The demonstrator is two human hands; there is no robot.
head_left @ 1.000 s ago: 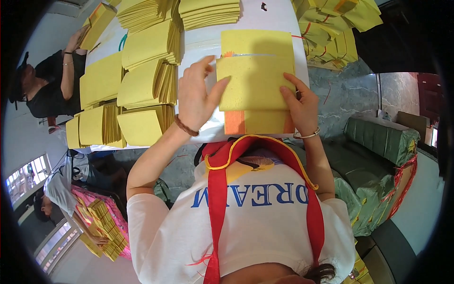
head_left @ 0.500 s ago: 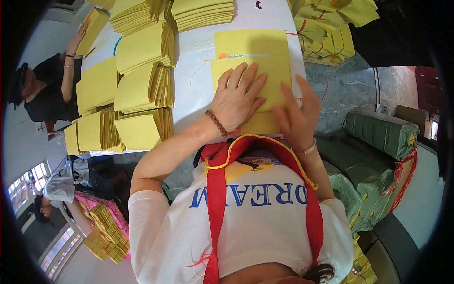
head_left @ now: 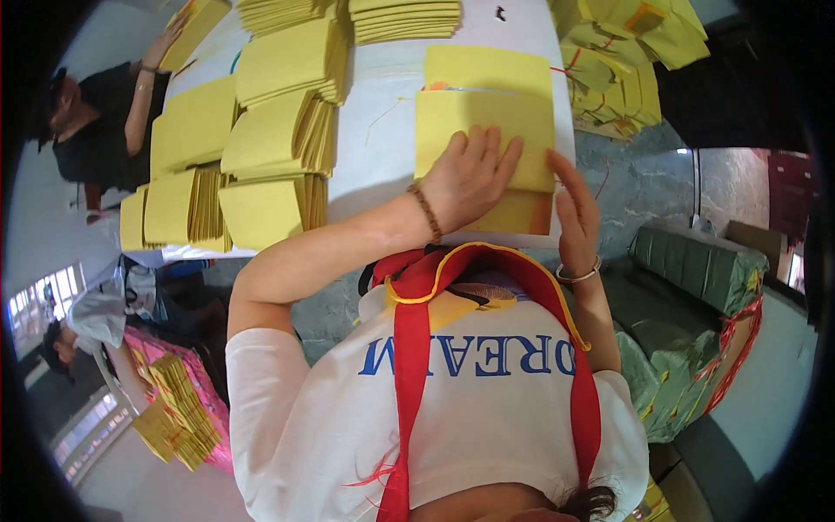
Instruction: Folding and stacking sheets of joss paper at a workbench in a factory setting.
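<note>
A folded yellow paper sheet (head_left: 522,122) lies on the white-topped table in front of me, its lower part overlapping another yellow layer with an orange patch near the near right corner. My left hand (head_left: 474,183), a brown bead bracelet at its wrist, presses flat on the paper with its fingers stretched out. At the sheet's right edge stands my right hand (head_left: 576,217), side-on with fingers extended and nothing held. Whether its fingertips touch the paper edge is hard to tell.
Stacks of folded yellow paper (head_left: 278,135) line the table's left side, with another stack (head_left: 404,22) at the far edge. Tied yellow bundles (head_left: 617,78) sit at far right. Green wrapped bales (head_left: 696,261) stand on the right. A person in black (head_left: 100,130) works at far left.
My left hand has slid toward me over the paper. My right hand has drawn back from over the paper to its right edge. The whole view has shifted slightly.
</note>
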